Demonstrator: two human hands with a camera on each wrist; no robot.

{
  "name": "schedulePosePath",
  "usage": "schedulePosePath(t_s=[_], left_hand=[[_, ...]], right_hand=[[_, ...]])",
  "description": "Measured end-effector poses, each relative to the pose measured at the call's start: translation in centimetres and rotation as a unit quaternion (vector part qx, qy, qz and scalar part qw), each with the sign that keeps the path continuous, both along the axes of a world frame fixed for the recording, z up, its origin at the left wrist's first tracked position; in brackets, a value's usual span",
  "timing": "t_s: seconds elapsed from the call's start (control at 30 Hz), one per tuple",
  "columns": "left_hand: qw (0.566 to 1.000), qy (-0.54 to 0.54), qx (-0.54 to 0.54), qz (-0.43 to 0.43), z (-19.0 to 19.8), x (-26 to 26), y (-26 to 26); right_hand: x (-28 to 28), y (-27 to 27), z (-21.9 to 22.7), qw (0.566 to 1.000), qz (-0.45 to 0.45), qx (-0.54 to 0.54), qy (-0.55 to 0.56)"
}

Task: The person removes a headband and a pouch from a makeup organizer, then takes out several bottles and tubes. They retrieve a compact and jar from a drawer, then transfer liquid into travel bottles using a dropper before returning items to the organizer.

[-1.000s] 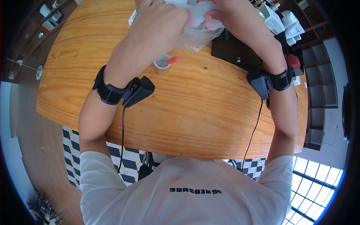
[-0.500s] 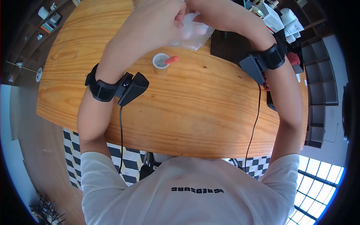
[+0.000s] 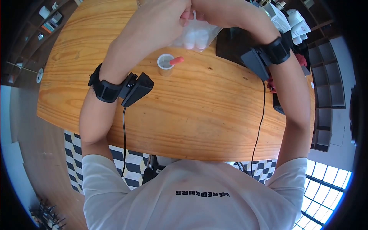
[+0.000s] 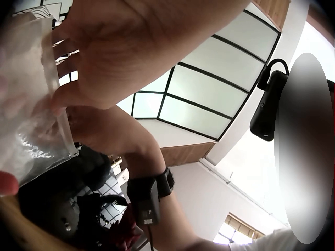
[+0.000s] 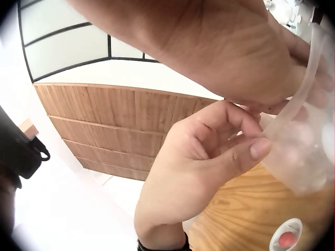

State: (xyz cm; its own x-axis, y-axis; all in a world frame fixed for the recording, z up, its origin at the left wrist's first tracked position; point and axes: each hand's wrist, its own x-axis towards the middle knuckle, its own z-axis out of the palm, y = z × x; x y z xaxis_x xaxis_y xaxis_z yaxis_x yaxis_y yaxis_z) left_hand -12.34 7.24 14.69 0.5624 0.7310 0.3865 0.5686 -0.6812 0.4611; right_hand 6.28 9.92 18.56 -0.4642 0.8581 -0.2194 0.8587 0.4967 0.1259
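Note:
A translucent plastic zip bag [image 3: 197, 36] hangs at the far side of the table, with whitish, pink-tinged rounded things showing through it. My left hand [image 3: 165, 23] pinches the bag's top edge between thumb and forefinger, clearest in the right wrist view. Close beside it, my right hand [image 3: 222, 15] grips the same edge, its fingers partly seen through the plastic in the left wrist view. Nearer me, a small clear cup [image 3: 164, 67] stands upright on the table, with a red-orange stick-like piece [image 3: 176, 60] poking out past its rim.
The wooden table [image 3: 184, 115] curves round in front of me. A dark box [image 3: 234, 44] lies right of the bag, with white boxes and bottles [image 3: 297, 27] behind it. Cables from both wrist cameras [image 3: 138, 90] trail over the table's near edge.
My right hand has moved left and closer to my left hand, from over the bag's contents to its top edge. The contents now hang lower, at the bag's bottom.

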Motion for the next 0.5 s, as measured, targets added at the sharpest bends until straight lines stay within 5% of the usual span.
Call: schedulePosePath(t_s=[0.17,0.3,0.37,0.5], left_hand=[[0.999,0.039,-0.004,0.012,0.7,-0.4,0.0],[0.995,0.005,0.098,0.013,1.0,-2.0,0.1],[0.990,-0.020,0.138,0.001,1.1,-3.5,1.5],[0.993,0.040,0.111,0.008,1.1,-6.1,4.2]], right_hand=[[1.1,-0.3,0.0,0.978,0.103,0.046,0.173],[1.7,-2.5,0.1,0.977,0.060,0.109,0.175],[2.3,-4.2,-0.4,0.927,0.106,0.270,0.237],[1.8,-6.5,-0.3,0.950,0.036,0.263,0.162]])
